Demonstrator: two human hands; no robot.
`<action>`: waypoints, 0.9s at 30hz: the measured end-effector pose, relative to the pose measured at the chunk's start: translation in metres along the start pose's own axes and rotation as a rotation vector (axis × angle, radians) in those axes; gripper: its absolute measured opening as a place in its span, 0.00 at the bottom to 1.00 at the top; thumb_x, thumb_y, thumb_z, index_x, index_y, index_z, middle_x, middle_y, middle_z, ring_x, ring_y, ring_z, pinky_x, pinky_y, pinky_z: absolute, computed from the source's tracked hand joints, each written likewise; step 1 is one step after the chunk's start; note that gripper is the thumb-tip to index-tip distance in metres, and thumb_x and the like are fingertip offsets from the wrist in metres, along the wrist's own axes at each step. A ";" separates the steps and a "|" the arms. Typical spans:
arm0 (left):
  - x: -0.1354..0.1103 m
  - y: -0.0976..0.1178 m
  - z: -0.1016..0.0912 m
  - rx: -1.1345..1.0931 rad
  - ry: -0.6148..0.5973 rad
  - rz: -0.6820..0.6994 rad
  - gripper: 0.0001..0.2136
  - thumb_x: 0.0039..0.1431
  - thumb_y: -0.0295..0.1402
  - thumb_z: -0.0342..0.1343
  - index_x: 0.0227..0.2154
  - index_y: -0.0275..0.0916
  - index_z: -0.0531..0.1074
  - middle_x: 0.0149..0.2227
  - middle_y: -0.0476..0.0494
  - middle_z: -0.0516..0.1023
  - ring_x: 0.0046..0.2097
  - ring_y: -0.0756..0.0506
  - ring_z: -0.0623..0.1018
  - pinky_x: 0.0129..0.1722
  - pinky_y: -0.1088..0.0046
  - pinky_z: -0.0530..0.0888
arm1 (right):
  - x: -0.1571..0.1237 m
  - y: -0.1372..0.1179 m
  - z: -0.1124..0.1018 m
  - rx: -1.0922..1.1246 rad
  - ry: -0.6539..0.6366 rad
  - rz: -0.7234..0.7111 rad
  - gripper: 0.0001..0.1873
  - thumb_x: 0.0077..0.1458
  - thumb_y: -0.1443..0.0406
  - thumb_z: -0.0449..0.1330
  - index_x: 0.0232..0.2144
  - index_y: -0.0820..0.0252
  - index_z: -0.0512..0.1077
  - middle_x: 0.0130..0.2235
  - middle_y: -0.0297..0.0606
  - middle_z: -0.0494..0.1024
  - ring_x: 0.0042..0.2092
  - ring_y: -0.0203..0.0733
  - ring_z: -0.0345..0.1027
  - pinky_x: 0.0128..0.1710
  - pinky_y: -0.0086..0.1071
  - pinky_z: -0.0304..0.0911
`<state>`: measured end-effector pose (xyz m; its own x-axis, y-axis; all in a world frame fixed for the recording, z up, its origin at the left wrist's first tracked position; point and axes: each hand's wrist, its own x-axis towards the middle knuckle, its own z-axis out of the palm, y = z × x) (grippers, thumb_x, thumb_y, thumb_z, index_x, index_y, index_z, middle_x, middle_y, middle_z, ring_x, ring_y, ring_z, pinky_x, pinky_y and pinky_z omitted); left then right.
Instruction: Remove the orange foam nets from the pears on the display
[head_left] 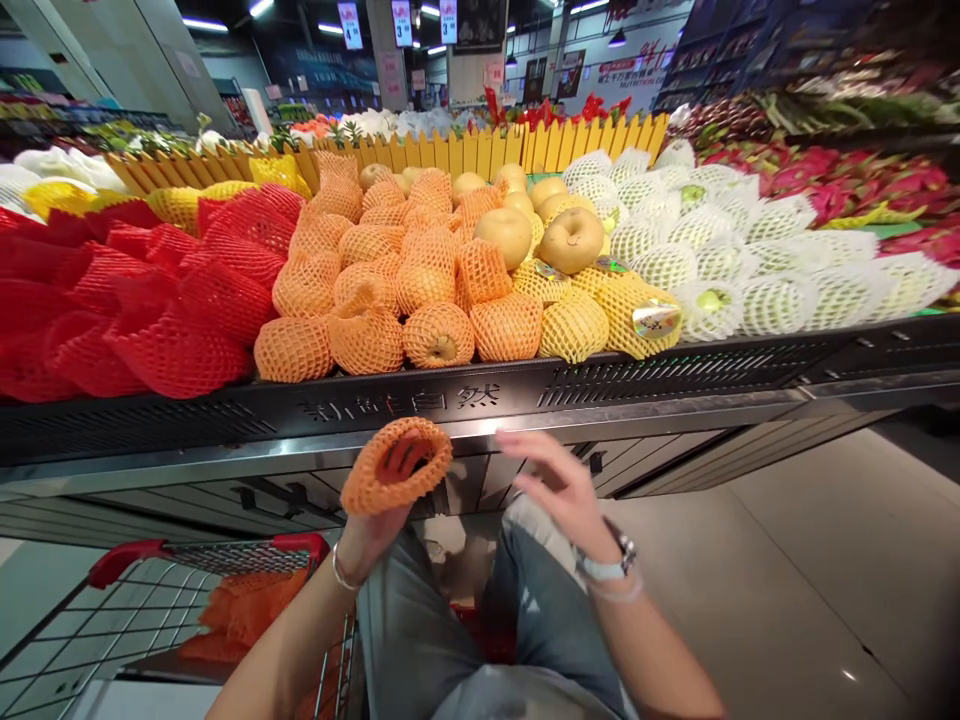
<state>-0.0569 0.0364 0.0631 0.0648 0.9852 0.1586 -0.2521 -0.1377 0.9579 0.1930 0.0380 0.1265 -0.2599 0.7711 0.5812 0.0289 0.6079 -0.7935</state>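
Observation:
In front of the fruit stand my left hand (375,532) holds an orange foam fruit net (396,466) from below. The net's round mouth faces up, and no fruit shows inside it. The net covers most of my left fingers. My right hand (553,486) hovers to the right of the net, fingers stretched and apart, with nothing in it. Beyond both hands lie pears in orange nets (439,335), and two bare yellow-brown pears (571,240) rest on top of the yellow-netted fruit (574,325).
Red-netted fruit (187,325) fills the left side, white-netted fruit (776,303) the right, with dragon fruit (832,180) beyond. A black display edge (517,392) runs across the front. A yellow picket fence (450,152) stands behind. At lower left, a shopping cart (127,590) holds loose orange nets (244,612).

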 end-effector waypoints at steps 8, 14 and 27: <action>0.008 0.004 0.003 -0.454 -0.108 -0.157 0.22 0.49 0.51 0.62 0.44 0.45 0.75 0.50 0.42 0.75 0.55 0.38 0.71 0.59 0.50 0.64 | 0.240 -0.016 -0.080 -0.700 -0.086 -0.277 0.23 0.53 0.61 0.63 0.50 0.59 0.68 0.55 0.46 0.67 0.59 0.51 0.58 0.58 0.51 0.56; 0.012 -0.007 -0.002 -0.479 -0.217 -0.209 0.24 0.46 0.48 0.65 0.45 0.42 0.75 0.49 0.39 0.76 0.51 0.39 0.74 0.56 0.53 0.68 | 0.334 0.020 -0.106 -0.938 -0.497 -0.129 0.32 0.39 0.56 0.71 0.46 0.61 0.72 0.45 0.43 0.72 0.48 0.49 0.66 0.51 0.49 0.61; 0.011 -0.009 -0.002 -0.413 -0.236 -0.229 0.21 0.52 0.48 0.61 0.45 0.42 0.74 0.48 0.40 0.76 0.53 0.38 0.74 0.55 0.53 0.70 | 0.273 -0.023 -0.113 -1.211 -0.043 -0.252 0.41 0.42 0.56 0.68 0.56 0.69 0.64 0.56 0.56 0.62 0.56 0.56 0.58 0.51 0.47 0.54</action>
<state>-0.0558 0.0485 0.0561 0.3662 0.9291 0.0519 -0.5625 0.1766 0.8077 0.2309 0.2564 0.3236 -0.4188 0.6142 0.6689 0.8411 0.5400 0.0308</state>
